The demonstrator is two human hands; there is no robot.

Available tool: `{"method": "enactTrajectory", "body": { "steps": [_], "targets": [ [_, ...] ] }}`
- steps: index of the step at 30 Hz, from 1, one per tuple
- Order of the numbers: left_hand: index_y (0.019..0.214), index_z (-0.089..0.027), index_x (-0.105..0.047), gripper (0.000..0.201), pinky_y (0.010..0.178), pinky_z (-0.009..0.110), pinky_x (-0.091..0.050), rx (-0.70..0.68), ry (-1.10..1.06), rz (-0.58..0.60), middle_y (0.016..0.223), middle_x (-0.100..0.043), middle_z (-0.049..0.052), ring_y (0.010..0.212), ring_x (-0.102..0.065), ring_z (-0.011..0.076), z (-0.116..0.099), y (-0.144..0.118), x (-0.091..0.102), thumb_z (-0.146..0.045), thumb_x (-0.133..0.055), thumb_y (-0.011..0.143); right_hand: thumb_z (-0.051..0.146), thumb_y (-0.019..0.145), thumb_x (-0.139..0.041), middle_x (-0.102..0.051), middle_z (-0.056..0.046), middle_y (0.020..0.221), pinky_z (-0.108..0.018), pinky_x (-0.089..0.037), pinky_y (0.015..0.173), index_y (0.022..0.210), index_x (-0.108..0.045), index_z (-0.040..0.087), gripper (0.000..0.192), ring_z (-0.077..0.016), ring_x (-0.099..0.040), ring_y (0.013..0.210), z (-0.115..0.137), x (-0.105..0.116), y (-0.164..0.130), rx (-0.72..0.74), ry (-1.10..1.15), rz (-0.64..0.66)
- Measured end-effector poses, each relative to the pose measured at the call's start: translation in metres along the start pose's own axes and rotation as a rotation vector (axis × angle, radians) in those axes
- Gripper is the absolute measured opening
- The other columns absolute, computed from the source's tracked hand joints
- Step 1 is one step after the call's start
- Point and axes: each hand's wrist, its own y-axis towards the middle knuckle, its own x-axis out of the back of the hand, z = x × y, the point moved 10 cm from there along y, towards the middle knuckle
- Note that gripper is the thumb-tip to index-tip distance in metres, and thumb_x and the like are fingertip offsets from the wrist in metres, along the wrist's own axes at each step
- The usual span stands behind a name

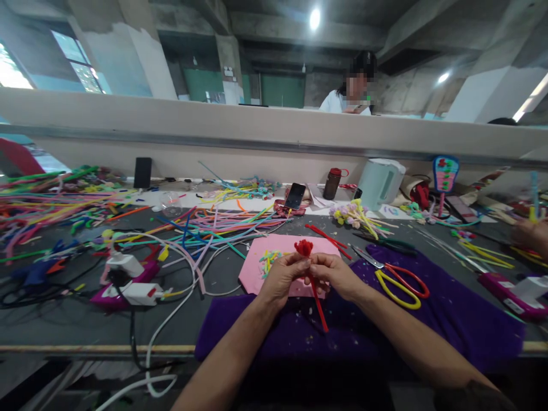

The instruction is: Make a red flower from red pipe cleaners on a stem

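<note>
Both hands meet over the table's middle and hold a red pipe cleaner (315, 297). Its top is coiled into a small red flower head that sticks up between the fingers. The straight stem slants down towards me below the hands. My left hand (283, 275) pinches the stem just under the coil. My right hand (334, 274) grips it from the other side. Under the hands lie a pink felt sheet (257, 273) and a purple cloth (454, 314).
Yellow and red handled scissors (400, 282) lie right of my hands. Loose coloured pipe cleaners (64, 200) cover the left and back. A power strip with plugs (128, 282) and white cables sit at the left. A phone (295, 195), bottle (332, 182) and kettle (381, 181) stand behind. Another person's hand (531, 234) is at the far right.
</note>
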Motion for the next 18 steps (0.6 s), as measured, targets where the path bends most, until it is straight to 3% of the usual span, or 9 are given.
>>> {"method": "enactTrajectory", "body": {
  "steps": [5,11,18],
  "targets": [
    [0.074,-0.011,-0.063,0.026,0.053,0.024,-0.042,-0.005,-0.076,-0.102,0.074,-0.062,0.003,0.055,-0.054,0.0101,-0.005,0.002,0.013,-0.027,-0.075,0.057,0.04,0.077,-0.055,-0.064,-0.001,0.066,-0.014,-0.03,0.033,0.076,-0.052,0.014,0.026,-0.0063,-0.052,0.04,-0.004,-0.002,-0.002,-0.052,-0.028,0.012],
    [0.069,-0.012,-0.063,0.021,0.056,0.023,-0.042,0.006,-0.076,-0.107,0.068,-0.059,0.001,0.057,-0.053,0.009,-0.004,0.002,0.016,-0.026,-0.074,0.058,0.039,0.078,-0.054,-0.065,-0.001,0.068,-0.014,-0.03,0.033,0.079,-0.056,0.014,0.025,-0.006,-0.053,0.041,-0.005,-0.007,-0.002,-0.055,-0.053,0.047],
    [0.067,-0.012,-0.061,0.02,0.048,0.02,-0.037,0.005,-0.079,-0.137,0.065,-0.057,-0.001,0.053,-0.051,0.0074,-0.002,0.003,0.02,-0.025,-0.074,0.058,0.038,0.072,-0.061,-0.058,0.003,0.053,-0.014,-0.03,0.032,0.075,-0.056,0.013,0.025,-0.0046,-0.048,0.036,-0.008,-0.007,-0.002,-0.058,-0.075,0.064]
  ]
}}
